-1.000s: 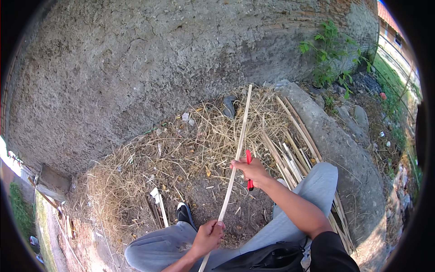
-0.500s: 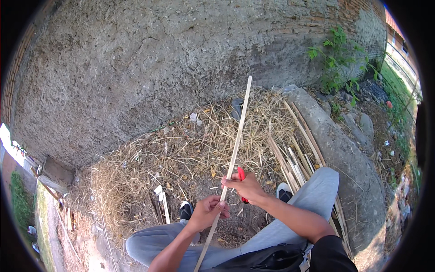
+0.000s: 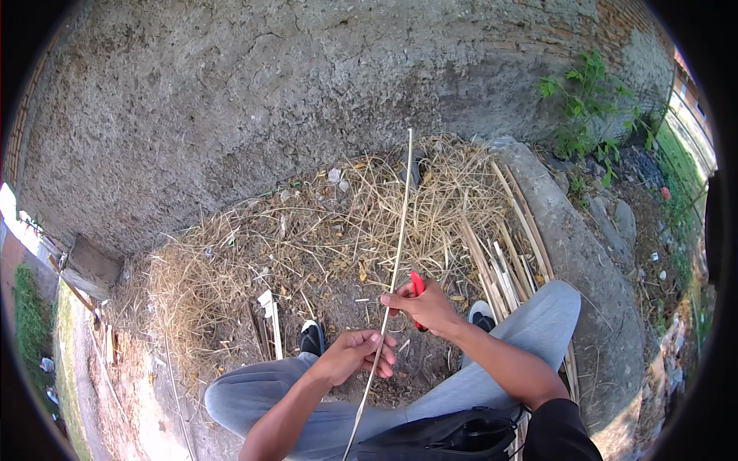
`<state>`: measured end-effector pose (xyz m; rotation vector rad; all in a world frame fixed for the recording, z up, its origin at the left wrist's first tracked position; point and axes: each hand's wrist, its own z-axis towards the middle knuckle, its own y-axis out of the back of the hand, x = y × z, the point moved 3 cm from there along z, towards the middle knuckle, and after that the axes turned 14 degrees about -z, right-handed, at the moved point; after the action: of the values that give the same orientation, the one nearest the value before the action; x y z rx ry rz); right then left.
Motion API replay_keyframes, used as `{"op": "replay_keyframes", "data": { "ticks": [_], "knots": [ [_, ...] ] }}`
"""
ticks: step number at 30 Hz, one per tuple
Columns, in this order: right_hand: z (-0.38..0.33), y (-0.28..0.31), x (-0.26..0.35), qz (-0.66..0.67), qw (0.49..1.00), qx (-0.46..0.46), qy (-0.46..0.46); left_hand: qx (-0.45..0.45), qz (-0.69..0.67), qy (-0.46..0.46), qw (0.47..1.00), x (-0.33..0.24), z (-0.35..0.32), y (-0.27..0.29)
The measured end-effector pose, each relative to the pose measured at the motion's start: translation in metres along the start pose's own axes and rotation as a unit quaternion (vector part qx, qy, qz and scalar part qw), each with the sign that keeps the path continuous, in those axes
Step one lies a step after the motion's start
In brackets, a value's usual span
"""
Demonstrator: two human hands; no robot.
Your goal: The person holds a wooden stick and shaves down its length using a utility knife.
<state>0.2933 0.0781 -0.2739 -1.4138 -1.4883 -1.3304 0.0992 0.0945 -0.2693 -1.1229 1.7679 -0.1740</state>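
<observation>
A long thin pale stick [image 3: 399, 230] runs from my lap up toward the wall. My left hand [image 3: 355, 354] is closed around its lower part, just above my knees. My right hand [image 3: 425, 306] grips a red-handled tool [image 3: 417, 286] and presses against the stick a little higher up. The tool's blade is hidden behind my fingers. I sit with grey trousers [image 3: 530, 338] and black shoes [image 3: 311, 336] over the ground.
Dry straw and shavings [image 3: 307, 238] cover the ground before a rough grey wall [image 3: 269, 100]. A bundle of split pale sticks [image 3: 503, 253] lies to my right beside a concrete curb [image 3: 584, 261]. Green weeds [image 3: 592, 107] grow at the far right. A black bag [image 3: 453, 438] rests in my lap.
My left hand slid up the stick toward my right hand. My right hand with the red tool moved down and left along the stick. The stick's top swung left, more upright.
</observation>
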Motion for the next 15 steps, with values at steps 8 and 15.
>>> {"op": "replay_keyframes", "data": {
  "ticks": [8,15],
  "knots": [
    [-0.0017,-0.0010,-0.0030,0.010,1.000,-0.003,-0.003,-0.001,0.041,-0.009,0.999,0.0010,-0.0001,-0.0046],
    [-0.0022,-0.0016,-0.0008,0.017,1.000,-0.005,-0.010,-0.015,0.041,-0.015,0.999,0.0021,0.0015,-0.0025]
  ]
}}
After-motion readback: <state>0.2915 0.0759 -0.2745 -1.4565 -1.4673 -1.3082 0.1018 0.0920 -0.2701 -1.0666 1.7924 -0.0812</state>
